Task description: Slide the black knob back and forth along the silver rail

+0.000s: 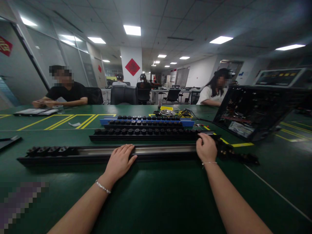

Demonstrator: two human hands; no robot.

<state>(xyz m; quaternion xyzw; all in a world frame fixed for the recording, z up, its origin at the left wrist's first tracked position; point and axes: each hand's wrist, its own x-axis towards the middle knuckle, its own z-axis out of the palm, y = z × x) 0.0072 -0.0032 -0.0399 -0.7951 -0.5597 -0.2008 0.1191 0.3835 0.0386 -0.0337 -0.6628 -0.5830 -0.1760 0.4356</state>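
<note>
A long black strip housing lies across the green table in front of me, with metal rails inside its channel. Several black socket modules sit in its left end. My left hand rests over the middle of the housing, its fingers stretched out across the channel. At the right end, my right hand has its fingers curled down; what lies under them is hidden. Loose black socket modules are heaped just to the right of that hand. Behind stands another black strip filled with a row of sockets.
Farther back lies a blue strip with sockets. Beyond it are a metal dish, a yellow tray and cables. An open black case stands at right. Two people sit across the table.
</note>
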